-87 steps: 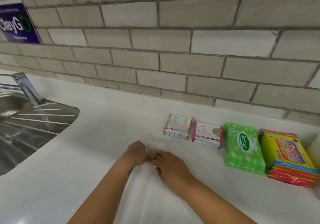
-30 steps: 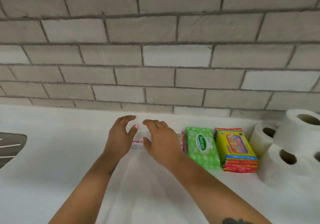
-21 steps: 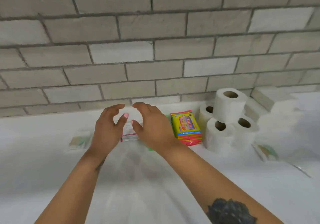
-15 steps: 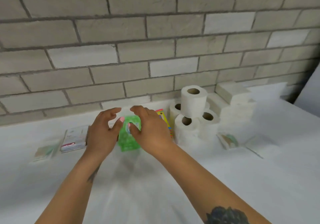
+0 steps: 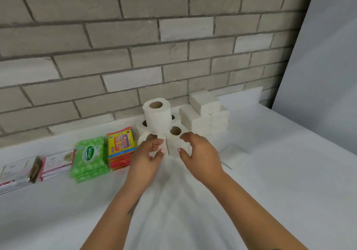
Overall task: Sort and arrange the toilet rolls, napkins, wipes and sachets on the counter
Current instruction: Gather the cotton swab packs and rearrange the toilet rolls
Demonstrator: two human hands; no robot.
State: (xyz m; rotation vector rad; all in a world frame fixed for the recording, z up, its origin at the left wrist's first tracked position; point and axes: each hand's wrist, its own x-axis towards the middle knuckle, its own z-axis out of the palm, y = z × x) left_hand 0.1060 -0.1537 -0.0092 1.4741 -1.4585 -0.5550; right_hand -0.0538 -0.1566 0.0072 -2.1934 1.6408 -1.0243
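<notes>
Hands at the roll stack, late in the sorting. We see the left hand (image 5: 149, 153) and the right hand (image 5: 201, 151) brought together at the front of the toilet rolls (image 5: 157, 117), which stand on end as a small pyramid against the brick wall (image 5: 116, 56), one roll on top of the lower ones. Both hands have fingers loosely curved and spread; the left fingertips touch the lower front roll and the right fingers lie close against its neighbour, but we cannot tell whether either closes on anything. Along the white counter (image 5: 280, 172) the groups already lie in a row: two sachet piles (image 5: 36, 167) at far left, then the green wipes pack (image 5: 89, 158), then the yellow pack pile (image 5: 120, 147) just beside the rolls. Right of the rolls stands a stack of white folded napkins (image 5: 205, 114). A flat pale item (image 5: 230, 158) lies apart, near the right wrist; its kind is unclear. We judge the arrangement nearly complete: what is left appears to be squaring the rolls and placing that loose item.
</notes>
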